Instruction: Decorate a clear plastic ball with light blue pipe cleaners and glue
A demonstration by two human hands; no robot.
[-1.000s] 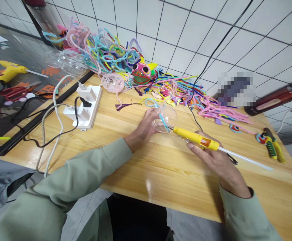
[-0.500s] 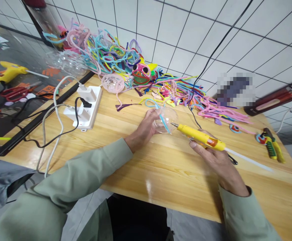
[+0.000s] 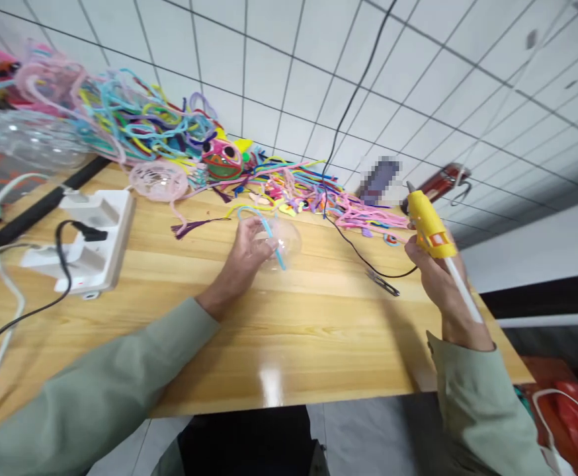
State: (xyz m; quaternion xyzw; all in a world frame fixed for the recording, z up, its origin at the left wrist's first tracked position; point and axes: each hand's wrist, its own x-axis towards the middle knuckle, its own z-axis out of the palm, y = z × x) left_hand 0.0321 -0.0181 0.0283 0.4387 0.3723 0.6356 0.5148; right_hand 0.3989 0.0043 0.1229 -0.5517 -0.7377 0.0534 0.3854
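Note:
My left hand is closed on a clear plastic ball at the middle of the table. A light blue pipe cleaner lies across the ball, its far end curving over the hand. Out to the right, my right hand grips a yellow hot glue gun. Its nozzle points up and away from the ball, and a white glue stick sticks out of its back. The fingers behind the glue gun are partly hidden.
Pipe cleaners are heaped along the tiled wall, beside a pink animal-face ball. A power strip with plugs stands left. The glue gun's black cord crosses the table near small snips. A dark red flask is behind.
The glue gun has moved from beside the ball to the right and is now tilted upward. My left hand still holds the ball and pipe cleaner. The view has swung right.

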